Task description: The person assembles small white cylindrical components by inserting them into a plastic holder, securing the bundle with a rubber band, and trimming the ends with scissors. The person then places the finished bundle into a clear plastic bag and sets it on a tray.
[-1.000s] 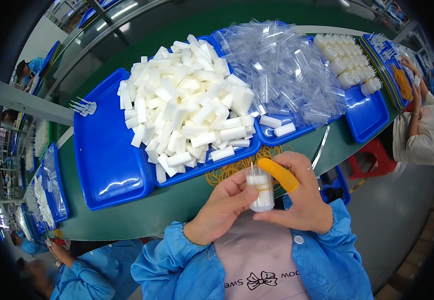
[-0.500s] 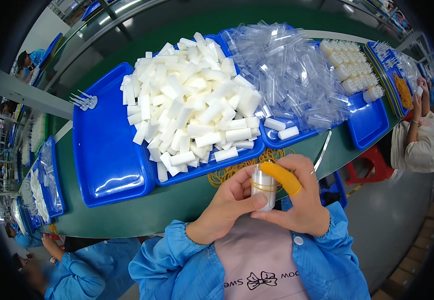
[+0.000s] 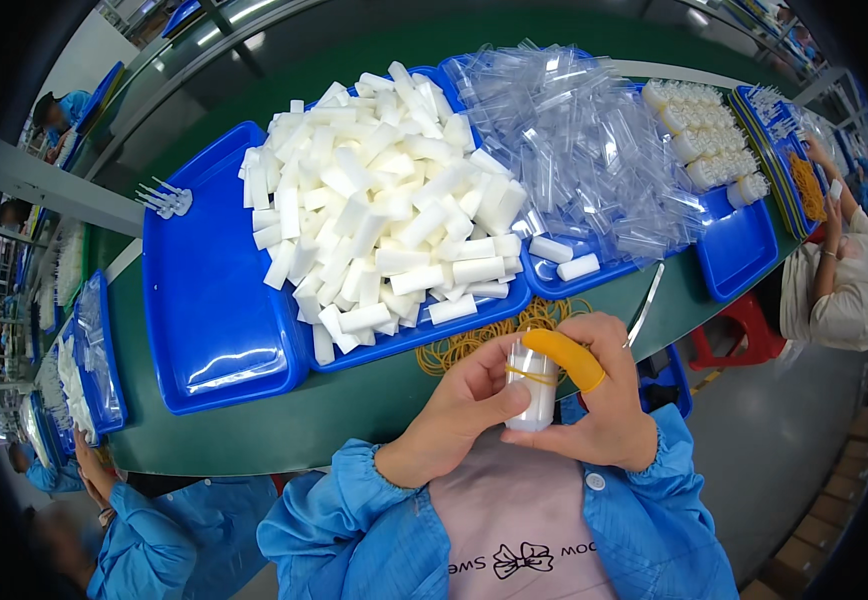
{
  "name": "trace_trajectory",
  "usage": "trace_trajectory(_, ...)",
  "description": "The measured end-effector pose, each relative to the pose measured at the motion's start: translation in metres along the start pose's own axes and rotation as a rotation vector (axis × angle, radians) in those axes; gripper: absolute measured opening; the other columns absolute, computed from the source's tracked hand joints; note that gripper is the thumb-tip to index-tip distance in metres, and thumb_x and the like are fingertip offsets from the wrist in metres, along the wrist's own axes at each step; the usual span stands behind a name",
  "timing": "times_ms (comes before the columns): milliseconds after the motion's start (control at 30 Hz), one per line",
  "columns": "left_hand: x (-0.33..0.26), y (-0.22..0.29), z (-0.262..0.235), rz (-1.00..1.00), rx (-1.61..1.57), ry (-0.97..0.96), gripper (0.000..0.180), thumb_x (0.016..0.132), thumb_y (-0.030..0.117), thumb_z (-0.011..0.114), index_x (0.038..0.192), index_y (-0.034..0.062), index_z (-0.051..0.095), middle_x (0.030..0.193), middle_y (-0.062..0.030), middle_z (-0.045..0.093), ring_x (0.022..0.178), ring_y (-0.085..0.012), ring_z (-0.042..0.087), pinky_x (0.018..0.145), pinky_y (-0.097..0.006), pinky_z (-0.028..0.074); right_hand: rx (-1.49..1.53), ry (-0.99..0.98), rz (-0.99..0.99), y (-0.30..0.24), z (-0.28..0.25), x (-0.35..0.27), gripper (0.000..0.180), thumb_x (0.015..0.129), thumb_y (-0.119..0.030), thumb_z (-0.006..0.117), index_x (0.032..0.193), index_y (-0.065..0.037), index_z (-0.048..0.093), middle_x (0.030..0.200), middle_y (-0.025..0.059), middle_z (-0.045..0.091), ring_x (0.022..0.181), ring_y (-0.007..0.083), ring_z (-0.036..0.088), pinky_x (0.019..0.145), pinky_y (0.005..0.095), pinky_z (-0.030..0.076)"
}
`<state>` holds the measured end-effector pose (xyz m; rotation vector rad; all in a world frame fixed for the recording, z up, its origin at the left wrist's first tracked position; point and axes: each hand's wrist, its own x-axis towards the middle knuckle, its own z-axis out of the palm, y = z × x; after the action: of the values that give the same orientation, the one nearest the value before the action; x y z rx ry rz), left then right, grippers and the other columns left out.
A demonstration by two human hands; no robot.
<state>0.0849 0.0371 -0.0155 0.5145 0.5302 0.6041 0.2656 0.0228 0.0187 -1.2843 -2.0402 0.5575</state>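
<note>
Between my hands, in front of my chest, stands a small bundle of clear plastic with white parts inside (image 3: 533,405). A tan rubber band (image 3: 532,375) circles it near its upper part. My left hand (image 3: 459,405) grips it from the left, thumb pressed on its front. My right hand (image 3: 609,400) closes on the right side, its thumb by the lower end. A yellow finger cot (image 3: 564,358) covers the right index finger, which bends over the top. Loose rubber bands (image 3: 454,348) lie on the table just beyond my hands.
Blue trays hold white foam pieces (image 3: 384,200), clear plastic sleeves (image 3: 574,150) and white clustered parts (image 3: 699,130). A blue tray (image 3: 219,300) at left carries one white pronged piece (image 3: 166,198). A metal strip (image 3: 646,305) lies at right. Co-workers sit on both sides; a red stool (image 3: 739,335) stands right.
Both hands keep their grip on the bundle; the band sits a little more slanted and the bundle has turned slightly. The left co-worker's hand reaches up to a tray; the right co-worker's arms moved.
</note>
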Motion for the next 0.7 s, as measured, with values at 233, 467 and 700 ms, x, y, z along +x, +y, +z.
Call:
trace_trajectory(233, -0.001, 0.010, 0.000, -0.080, -0.084, -0.030, 0.056, 0.090, 0.024, 0.061, 0.136, 0.0042, 0.035, 0.119, -0.0059, 0.055, 0.109, -0.0137, 0.054, 0.094, -0.030, 0.043, 0.181, 0.051, 0.069, 0.004, 0.002, -0.003, 0.074, 0.052, -0.035, 0.087, 0.113, -0.003, 0.060, 0.108, 0.0108, 0.049, 0.098, 0.0291, 0.048, 0.086, 0.0406, 0.037)
trace_trajectory(467, 0.001, 0.001, 0.001, -0.011, -0.038, 0.011, 0.053, 0.091, 0.022, 0.060, 0.135, 0.0052, 0.036, 0.117, -0.0037, 0.055, 0.108, -0.0114, 0.053, 0.092, -0.027, 0.043, 0.041, 0.002, 0.026, 0.004, 0.001, -0.002, 0.071, 0.053, -0.034, 0.086, 0.112, -0.003, 0.061, 0.112, 0.0114, 0.045, 0.100, 0.0283, 0.046, 0.087, 0.0402, 0.036)
trace_trajectory(700, -0.002, 0.009, -0.003, -0.118, -0.050, -0.039, 0.057, 0.092, 0.031, 0.058, 0.136, 0.0039, 0.035, 0.125, -0.0075, 0.052, 0.114, -0.0143, 0.051, 0.098, -0.030, 0.041, 0.142, 0.013, 0.060, 0.004, -0.001, -0.003, 0.071, 0.053, -0.035, 0.087, 0.111, -0.004, 0.060, 0.111, 0.0117, 0.045, 0.100, 0.0292, 0.046, 0.087, 0.0404, 0.036)
